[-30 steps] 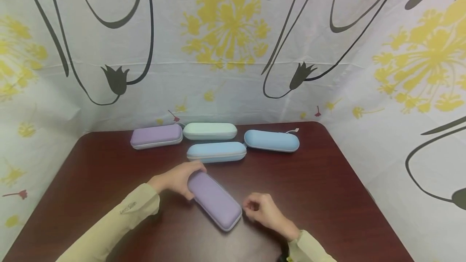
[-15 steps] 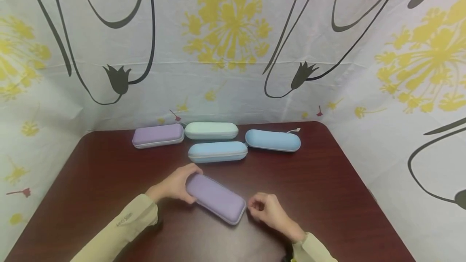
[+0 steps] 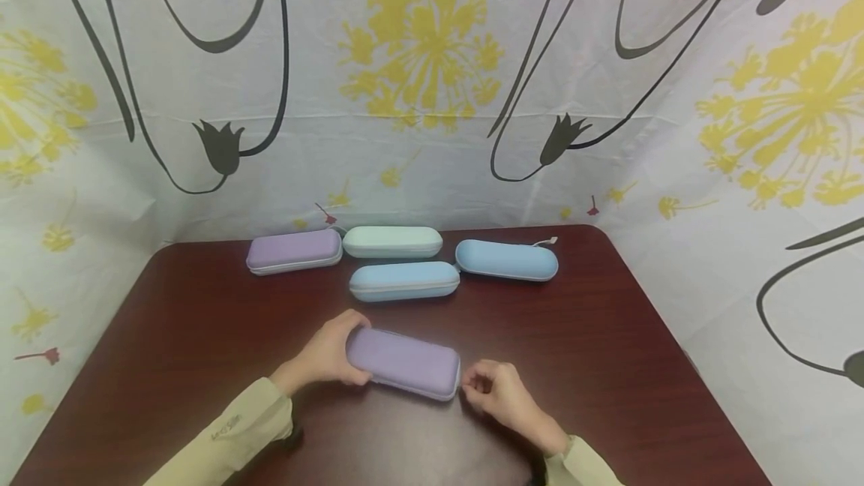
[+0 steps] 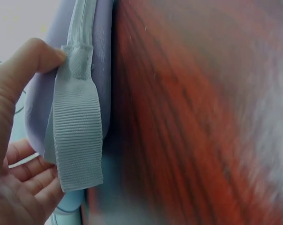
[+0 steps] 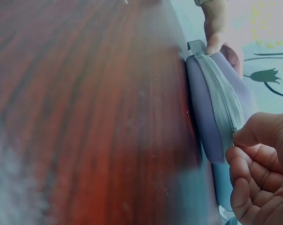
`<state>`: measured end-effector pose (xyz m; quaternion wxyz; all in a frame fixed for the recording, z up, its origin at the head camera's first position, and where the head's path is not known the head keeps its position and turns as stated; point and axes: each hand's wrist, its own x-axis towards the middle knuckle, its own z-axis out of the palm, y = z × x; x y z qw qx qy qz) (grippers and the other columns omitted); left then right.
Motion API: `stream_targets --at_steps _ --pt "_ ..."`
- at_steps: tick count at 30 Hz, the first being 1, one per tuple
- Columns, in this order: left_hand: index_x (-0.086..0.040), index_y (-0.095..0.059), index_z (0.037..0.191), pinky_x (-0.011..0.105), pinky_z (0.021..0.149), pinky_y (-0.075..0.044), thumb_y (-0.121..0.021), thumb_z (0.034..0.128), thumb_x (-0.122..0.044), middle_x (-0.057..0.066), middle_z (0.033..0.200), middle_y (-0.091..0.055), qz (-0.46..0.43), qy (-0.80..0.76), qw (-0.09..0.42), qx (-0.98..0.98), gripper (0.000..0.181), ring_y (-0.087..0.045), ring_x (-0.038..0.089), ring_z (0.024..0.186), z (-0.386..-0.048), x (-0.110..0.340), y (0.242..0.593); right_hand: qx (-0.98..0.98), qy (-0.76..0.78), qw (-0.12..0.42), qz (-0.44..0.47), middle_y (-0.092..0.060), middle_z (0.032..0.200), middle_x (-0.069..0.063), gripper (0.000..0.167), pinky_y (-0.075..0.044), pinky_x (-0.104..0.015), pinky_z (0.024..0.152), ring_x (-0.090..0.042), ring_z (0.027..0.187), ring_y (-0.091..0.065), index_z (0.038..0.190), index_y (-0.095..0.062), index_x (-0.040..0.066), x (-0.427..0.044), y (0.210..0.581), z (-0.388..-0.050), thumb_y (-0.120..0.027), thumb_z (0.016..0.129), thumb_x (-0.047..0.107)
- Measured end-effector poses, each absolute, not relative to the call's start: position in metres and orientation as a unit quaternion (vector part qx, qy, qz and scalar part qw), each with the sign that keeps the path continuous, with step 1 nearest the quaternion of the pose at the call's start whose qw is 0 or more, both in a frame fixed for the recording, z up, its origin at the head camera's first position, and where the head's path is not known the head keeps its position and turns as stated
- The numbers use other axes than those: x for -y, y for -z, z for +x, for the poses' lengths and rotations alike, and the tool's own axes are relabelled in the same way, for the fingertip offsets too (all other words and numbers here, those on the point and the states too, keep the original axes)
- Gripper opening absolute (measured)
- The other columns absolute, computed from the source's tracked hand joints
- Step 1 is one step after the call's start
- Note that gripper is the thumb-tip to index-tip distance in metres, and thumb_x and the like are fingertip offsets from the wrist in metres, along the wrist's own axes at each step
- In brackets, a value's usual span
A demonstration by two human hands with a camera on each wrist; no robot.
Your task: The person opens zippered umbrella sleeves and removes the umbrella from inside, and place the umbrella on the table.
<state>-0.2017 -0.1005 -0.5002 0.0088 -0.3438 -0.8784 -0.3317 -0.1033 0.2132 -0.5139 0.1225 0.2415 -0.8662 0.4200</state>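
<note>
A purple zippered hard case (image 3: 405, 364) lies on the table in front of me, its length running left to right with the right end slightly nearer. My left hand (image 3: 331, 351) grips its left end, thumb on the near side and fingers round the far side. A grey fabric loop (image 4: 78, 126) sticks out from that end in the left wrist view. At the opposite end, my right hand (image 3: 499, 396) has thumb and forefinger pinched at the small zipper pull (image 5: 233, 131), mostly covered by the fingertips. The zipper (image 5: 218, 96) looks closed along the visible side.
Toward the back of the dark wooden table (image 3: 607, 336) lie another purple case (image 3: 294, 250), a mint case (image 3: 392, 241) and two blue cases, one in front (image 3: 404, 280) and one at right (image 3: 507, 259). A patterned cloth (image 3: 418, 171) hangs behind.
The held purple case has turned from a steep diagonal to nearly crosswise, its right end swinging away from me. My left hand has shifted slightly nearer, and my right hand slightly right.
</note>
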Motion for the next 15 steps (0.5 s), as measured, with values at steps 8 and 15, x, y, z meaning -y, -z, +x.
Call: stream_targets --at_steps 8,15 --pt "-0.012 -0.056 0.098 0.028 0.068 -0.047 -0.087 0.0461 -0.039 -0.008 0.091 -0.052 -0.297 0.328 0.035 0.896 0.067 -0.050 0.010 0.078 -0.187 0.093 0.498 0.872 -0.414 0.137 0.221 -0.055 0.065 0.010 0.022 -0.042 -0.016 0.047 0.004 0.056 -0.047 0.072 -0.064 0.012 -0.213 0.516 -0.101 -0.070 0.064 -0.008" --pt "-0.012 -0.056 0.095 0.028 0.066 -0.047 -0.088 0.0452 -0.043 -0.007 0.087 -0.052 -0.259 0.320 0.035 0.911 0.067 -0.049 0.010 0.075 -0.177 0.088 0.495 0.876 -0.416 0.144 0.196 -0.053 0.063 0.011 0.019 -0.041 -0.016 0.044 0.005 0.054 -0.044 0.071 -0.065 0.011 -0.210 0.515 -0.099 -0.071 0.066 -0.007"
